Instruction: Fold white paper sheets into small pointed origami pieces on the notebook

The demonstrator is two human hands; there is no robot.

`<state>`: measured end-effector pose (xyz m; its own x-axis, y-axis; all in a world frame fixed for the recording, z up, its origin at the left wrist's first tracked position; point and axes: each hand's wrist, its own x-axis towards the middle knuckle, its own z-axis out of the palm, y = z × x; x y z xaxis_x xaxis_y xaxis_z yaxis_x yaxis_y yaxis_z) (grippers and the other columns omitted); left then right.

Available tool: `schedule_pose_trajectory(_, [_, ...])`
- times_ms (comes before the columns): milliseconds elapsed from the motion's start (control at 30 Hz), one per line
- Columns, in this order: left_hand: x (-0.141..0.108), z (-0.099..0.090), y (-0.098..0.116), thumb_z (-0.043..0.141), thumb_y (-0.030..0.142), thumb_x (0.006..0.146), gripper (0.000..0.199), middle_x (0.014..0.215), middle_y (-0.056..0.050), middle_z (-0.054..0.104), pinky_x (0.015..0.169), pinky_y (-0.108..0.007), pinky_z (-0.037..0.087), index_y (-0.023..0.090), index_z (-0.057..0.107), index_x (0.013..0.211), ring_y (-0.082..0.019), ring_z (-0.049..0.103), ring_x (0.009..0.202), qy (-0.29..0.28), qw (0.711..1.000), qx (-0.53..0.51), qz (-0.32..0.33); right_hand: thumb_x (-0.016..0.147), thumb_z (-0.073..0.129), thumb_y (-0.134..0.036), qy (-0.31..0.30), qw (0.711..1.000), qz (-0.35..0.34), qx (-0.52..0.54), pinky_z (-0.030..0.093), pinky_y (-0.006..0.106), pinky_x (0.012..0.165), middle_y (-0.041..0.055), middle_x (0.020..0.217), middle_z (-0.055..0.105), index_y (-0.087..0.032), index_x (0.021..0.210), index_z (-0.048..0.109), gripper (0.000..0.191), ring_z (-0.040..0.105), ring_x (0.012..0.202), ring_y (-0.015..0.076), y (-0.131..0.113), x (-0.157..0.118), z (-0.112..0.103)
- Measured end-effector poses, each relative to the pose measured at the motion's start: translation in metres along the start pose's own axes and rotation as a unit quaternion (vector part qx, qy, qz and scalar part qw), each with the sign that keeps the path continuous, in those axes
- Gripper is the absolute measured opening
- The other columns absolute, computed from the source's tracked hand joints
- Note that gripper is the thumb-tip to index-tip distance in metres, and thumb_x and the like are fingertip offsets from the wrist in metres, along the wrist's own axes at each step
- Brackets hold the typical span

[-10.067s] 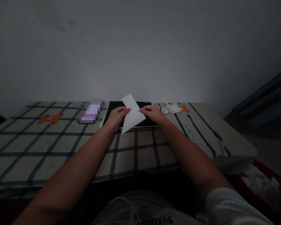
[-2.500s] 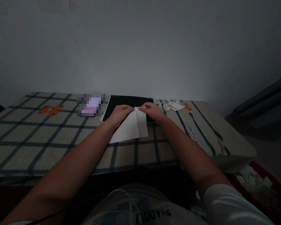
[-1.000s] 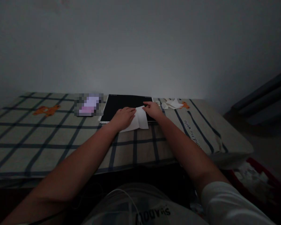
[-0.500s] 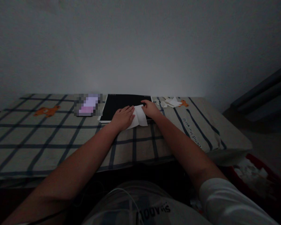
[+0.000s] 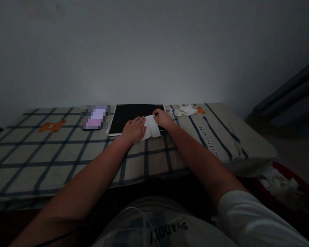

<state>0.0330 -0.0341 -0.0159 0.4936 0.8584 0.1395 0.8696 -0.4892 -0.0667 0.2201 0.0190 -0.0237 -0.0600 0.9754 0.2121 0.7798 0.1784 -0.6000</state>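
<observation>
A creased white paper (image 5: 152, 127) lies over the front part of a black sheet or pad (image 5: 128, 115) with small holes along its back edge. My left hand (image 5: 134, 130) rests flat on the paper's left side, its fingers stretched out. At the paper's upper right edge, my right hand (image 5: 162, 118) has its fingers curled in a pinch; whether the paper's edge is between them is too small to tell.
A phone (image 5: 95, 117) with a blurred screen lies left of the black sheet. White paper scraps (image 5: 188, 109) are to the right. The checked tablecloth (image 5: 92, 151) meets a grey wall. A red bin (image 5: 280, 168) holding white paper stands below at right.
The view has shifted slightly. My right hand's fingers are slightly further left along the paper's top edge; my left hand stays on the paper.
</observation>
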Motion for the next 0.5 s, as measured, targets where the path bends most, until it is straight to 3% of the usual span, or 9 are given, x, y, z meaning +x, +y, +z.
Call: schedule_pose_trajectory(500, [0.0002,-0.0011,0.0005,0.025,0.033,0.101,0.057,0.161,-0.009,0.032,0.115,-0.046,0.030,0.015,0.034,0.154,-0.026,0.029,0.148,-0.012,1.000,-0.013,-0.009,0.084,0.054,-0.014,-0.005,1.000,-0.005,0.017,0.042,0.028,0.073,0.0053,0.094,0.068,-0.019,0.101,0.064,0.020,0.058,0.081,0.0178,0.0027,0.0058,0.0033])
